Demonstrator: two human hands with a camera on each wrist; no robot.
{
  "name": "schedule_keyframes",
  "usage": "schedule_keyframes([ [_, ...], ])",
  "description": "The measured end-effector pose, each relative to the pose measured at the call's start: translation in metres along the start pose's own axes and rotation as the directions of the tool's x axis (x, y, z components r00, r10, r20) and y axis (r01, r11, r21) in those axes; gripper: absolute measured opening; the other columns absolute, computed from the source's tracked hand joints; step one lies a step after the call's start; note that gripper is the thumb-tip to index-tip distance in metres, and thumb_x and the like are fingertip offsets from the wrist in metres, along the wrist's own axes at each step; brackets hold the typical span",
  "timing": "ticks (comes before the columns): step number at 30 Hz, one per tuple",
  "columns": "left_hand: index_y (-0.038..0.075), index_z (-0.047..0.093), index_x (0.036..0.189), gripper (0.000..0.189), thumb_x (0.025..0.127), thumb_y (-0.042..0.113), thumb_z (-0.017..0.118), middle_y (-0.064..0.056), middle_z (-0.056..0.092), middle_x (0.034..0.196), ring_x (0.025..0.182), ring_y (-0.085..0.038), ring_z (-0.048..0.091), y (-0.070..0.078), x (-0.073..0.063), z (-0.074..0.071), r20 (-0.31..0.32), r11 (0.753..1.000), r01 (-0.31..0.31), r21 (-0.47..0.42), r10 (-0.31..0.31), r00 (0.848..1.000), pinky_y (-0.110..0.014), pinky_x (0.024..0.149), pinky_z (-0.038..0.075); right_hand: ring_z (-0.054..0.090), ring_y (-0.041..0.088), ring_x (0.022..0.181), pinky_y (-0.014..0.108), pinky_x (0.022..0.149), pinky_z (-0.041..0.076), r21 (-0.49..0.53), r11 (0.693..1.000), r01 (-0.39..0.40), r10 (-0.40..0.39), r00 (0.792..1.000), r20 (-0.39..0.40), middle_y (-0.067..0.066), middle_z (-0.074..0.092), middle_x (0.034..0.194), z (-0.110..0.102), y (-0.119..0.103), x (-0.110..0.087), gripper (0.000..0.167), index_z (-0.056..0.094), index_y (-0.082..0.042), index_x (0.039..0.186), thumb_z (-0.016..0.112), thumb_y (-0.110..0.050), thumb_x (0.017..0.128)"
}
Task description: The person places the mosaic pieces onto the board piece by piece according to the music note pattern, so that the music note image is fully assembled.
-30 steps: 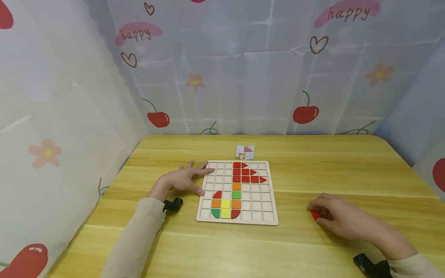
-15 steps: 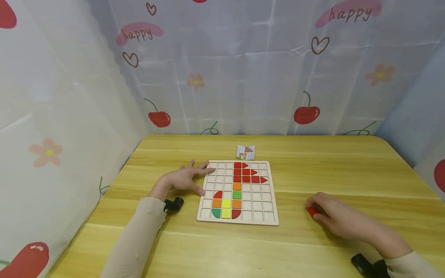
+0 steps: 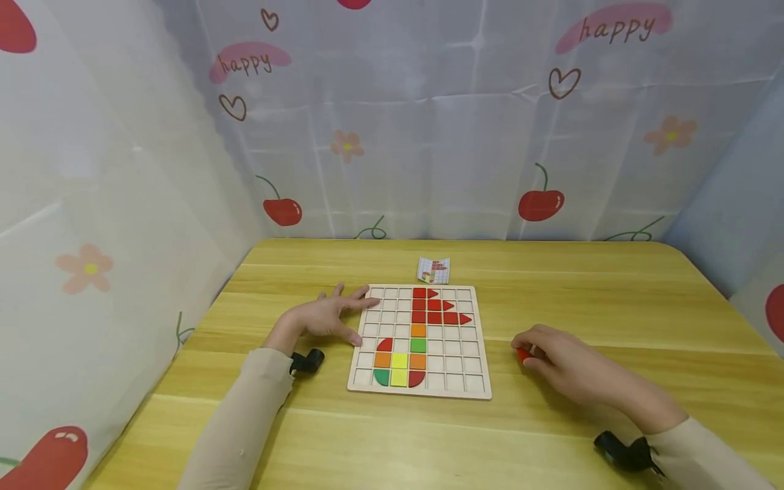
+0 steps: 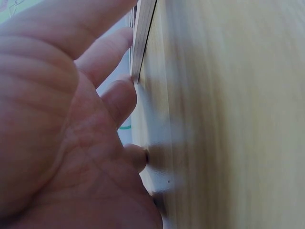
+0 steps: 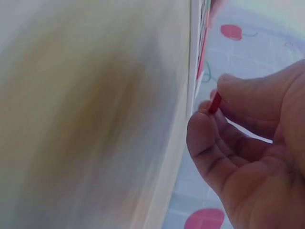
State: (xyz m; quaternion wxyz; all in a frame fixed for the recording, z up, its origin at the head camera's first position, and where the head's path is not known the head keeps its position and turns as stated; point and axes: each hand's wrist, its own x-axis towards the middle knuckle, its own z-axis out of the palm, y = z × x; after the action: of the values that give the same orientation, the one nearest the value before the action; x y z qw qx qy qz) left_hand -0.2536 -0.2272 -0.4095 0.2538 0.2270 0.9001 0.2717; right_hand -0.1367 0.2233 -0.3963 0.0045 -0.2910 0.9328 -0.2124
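Note:
A pale wooden grid board [image 3: 452, 365] lies flat on the table, with red, orange, yellow and green tiles set in some cells. Along its left edge rests my left hand [image 3: 321, 318], fingers spread, thumb and fingertips touching the frame. In the left wrist view, these fingers [image 4: 107, 55] extend against the board's edge [image 4: 144, 36]. To the right of the board, my right hand [image 3: 569, 364] pinches a small red tile [image 3: 523, 354] between thumb and fingers. The right wrist view shows this tile [image 5: 215, 101] edge-on; its full outline is hidden.
A small pattern card [image 3: 433, 270] lies just behind the board, printed with a similar coloured figure. The wooden table [image 3: 612, 292] meets a printed curtain [image 3: 429, 150] at the back and sides. Black wrist-worn devices [image 3: 623, 452] sit at both wrists.
My right hand has moved left and slightly away from me, closer to the board, carrying the red tile. The left hand has kept its place on the board's edge.

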Motion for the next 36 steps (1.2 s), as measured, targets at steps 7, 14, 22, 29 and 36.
schedule_keyframes([
  [7,0.044,0.039,0.157,0.088,0.082,0.044,0.084,0.012,0.004,0.175,0.158,-0.039,-0.022,-0.002,0.001,-0.001,0.001,1.0,-0.001,0.004,0.001,1.0,-0.075,0.119,-0.013,0.057,0.008,0.086,0.031,0.074,0.053,0.008,0.999,-0.037,0.037,0.999,-0.028,-0.003,0.066,0.103,0.002,-0.02,0.028,0.019,0.069,-0.009,0.116,0.07,-0.01,0.098],
  [14,0.042,0.039,0.158,0.088,0.082,0.044,0.084,0.011,0.004,0.175,0.158,-0.038,-0.022,0.0,-0.001,-0.001,0.001,1.0,-0.008,-0.004,0.008,1.0,-0.071,0.121,-0.015,0.059,0.013,0.086,0.032,0.075,0.052,0.041,0.997,-0.069,0.069,0.998,0.002,0.003,0.067,0.106,0.009,-0.042,0.062,0.022,0.069,-0.004,0.119,0.069,-0.01,0.098],
  [22,0.042,0.039,0.158,0.088,0.082,0.044,0.083,0.01,0.004,0.175,0.158,-0.038,-0.023,0.001,0.0,-0.001,0.006,1.0,-0.009,-0.003,0.009,1.0,-0.071,0.121,-0.015,0.058,0.018,0.092,0.038,0.084,0.053,0.055,0.997,-0.054,0.052,0.998,0.04,0.005,0.068,0.107,0.026,-0.062,0.096,0.023,0.07,-0.002,0.119,0.068,-0.012,0.099],
  [29,0.042,0.039,0.158,0.088,0.082,0.045,0.083,0.01,0.004,0.175,0.158,-0.038,-0.022,-0.001,0.0,-0.001,0.005,1.0,-0.007,0.008,0.007,1.0,-0.071,0.12,-0.015,0.057,0.017,0.09,0.036,0.084,0.052,0.13,0.991,-0.012,0.003,0.998,0.07,0.002,0.068,0.099,0.038,-0.081,0.118,0.019,0.071,-0.001,0.114,0.069,-0.009,0.097],
  [36,0.042,0.039,0.158,0.088,0.082,0.046,0.083,0.011,0.004,0.175,0.158,-0.039,-0.022,-0.001,0.0,-0.001,0.004,1.0,-0.016,0.007,0.015,1.0,-0.071,0.121,-0.015,0.057,0.017,0.092,0.036,0.087,0.051,0.151,0.988,-0.026,0.009,0.993,0.113,0.002,0.069,0.101,0.051,-0.096,0.134,0.02,0.072,-0.002,0.116,0.069,-0.011,0.098],
])
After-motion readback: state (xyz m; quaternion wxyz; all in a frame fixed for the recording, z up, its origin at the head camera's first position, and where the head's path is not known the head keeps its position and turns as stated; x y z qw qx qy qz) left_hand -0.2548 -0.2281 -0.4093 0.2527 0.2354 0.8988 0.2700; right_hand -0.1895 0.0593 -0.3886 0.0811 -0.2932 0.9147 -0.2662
